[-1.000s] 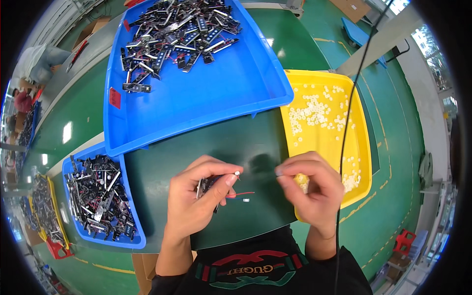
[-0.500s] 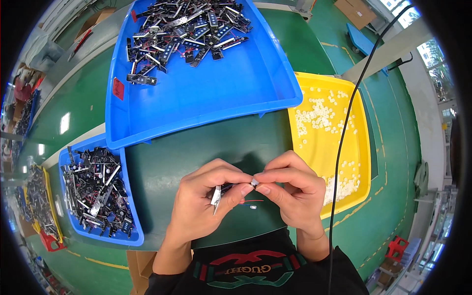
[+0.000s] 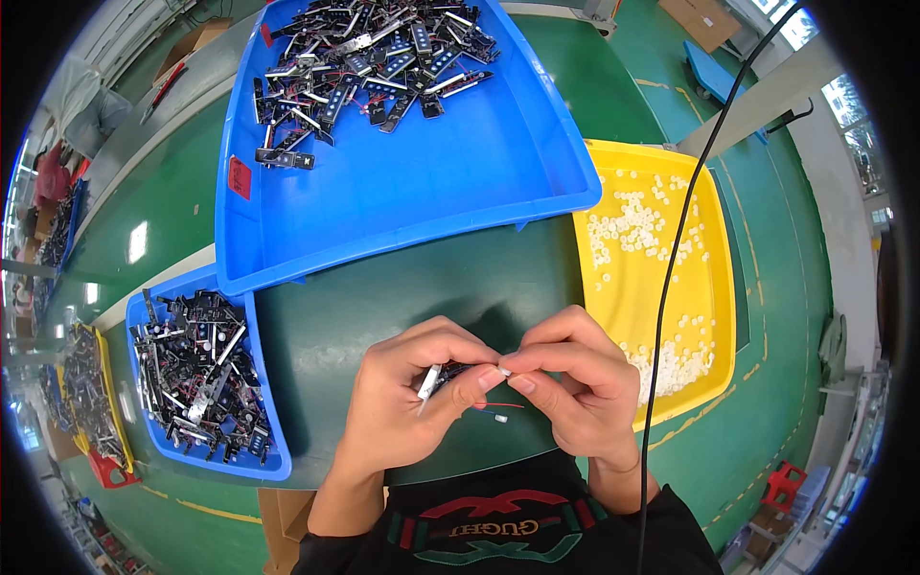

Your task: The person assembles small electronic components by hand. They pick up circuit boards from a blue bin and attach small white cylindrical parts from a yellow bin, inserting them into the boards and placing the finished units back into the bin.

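Note:
My left hand (image 3: 417, 388) is closed around a small black circuit-board module (image 3: 445, 375) with a white strip on its side. From it hang thin red and blue wires (image 3: 494, 410) ending in a small white connector. My right hand (image 3: 582, 388) meets the left one, thumb and index finger pinched on a tiny white part (image 3: 504, 371) at the left fingertips. Fingers cover most of that part, so its shape and how it sits against the module are hidden. Both hands are over the dark green tabletop (image 3: 383, 326).
A large blue tray (image 3: 402, 235) with a heap of similar modules lies ahead. At the left stands a smaller blue bin (image 3: 278, 422) of black modules. To the right, a yellow tray (image 3: 613, 307) holds many little white rings. A black cable (image 3: 668, 278) hangs across the view.
The whole view has shifted slightly, moving everything a little to the right in the picture. Both hands stay together, and the fingertips now cover more of the tiny white part.

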Action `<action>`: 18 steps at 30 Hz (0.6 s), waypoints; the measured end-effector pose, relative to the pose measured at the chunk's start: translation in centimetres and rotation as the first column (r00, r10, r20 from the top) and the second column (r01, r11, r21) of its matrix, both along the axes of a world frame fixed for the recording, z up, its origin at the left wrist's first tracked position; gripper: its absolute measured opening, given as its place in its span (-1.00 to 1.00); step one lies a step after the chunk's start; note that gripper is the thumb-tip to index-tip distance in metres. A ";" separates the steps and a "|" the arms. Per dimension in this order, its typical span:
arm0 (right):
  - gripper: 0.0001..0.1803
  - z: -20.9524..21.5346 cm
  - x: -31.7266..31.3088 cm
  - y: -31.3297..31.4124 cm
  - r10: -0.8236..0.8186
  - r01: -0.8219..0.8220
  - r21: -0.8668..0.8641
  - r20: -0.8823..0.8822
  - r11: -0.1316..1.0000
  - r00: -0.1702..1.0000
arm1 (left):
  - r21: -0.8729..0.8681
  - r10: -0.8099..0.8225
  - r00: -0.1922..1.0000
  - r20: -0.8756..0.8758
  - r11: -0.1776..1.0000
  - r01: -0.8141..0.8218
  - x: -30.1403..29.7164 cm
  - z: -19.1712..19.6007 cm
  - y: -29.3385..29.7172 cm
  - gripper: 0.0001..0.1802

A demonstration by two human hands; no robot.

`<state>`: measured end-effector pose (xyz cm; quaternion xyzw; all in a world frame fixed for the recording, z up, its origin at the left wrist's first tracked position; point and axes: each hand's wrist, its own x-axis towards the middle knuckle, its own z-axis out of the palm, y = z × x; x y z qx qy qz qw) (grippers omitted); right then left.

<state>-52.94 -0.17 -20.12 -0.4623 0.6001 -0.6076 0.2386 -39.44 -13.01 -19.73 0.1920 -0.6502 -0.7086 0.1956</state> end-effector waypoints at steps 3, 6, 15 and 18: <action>-0.72 0.3 -0.2 0.2 -0.011 0.013 0.009 -0.132 1.000 0.991 | 0.081 0.035 0.999 0.002 0.996 -0.035 -0.3 0.0 0.4 -0.94; -0.61 0.5 0.8 -0.1 0.031 -0.026 0.038 -0.135 0.999 0.990 | 0.081 0.118 0.993 0.015 0.990 -0.119 0.1 -0.1 0.3 -0.92; -0.41 0.7 -4.1 4.5 -0.171 0.349 0.316 -0.475 0.882 0.863 | 0.025 0.439 0.891 0.119 0.895 -0.445 7.8 2.4 -1.7 -0.86; -0.44 -1.1 -5.8 6.3 -0.162 0.436 0.385 -0.570 0.813 0.805 | 0.021 0.629 0.768 0.121 0.772 -0.635 12.0 2.3 -2.1 -0.87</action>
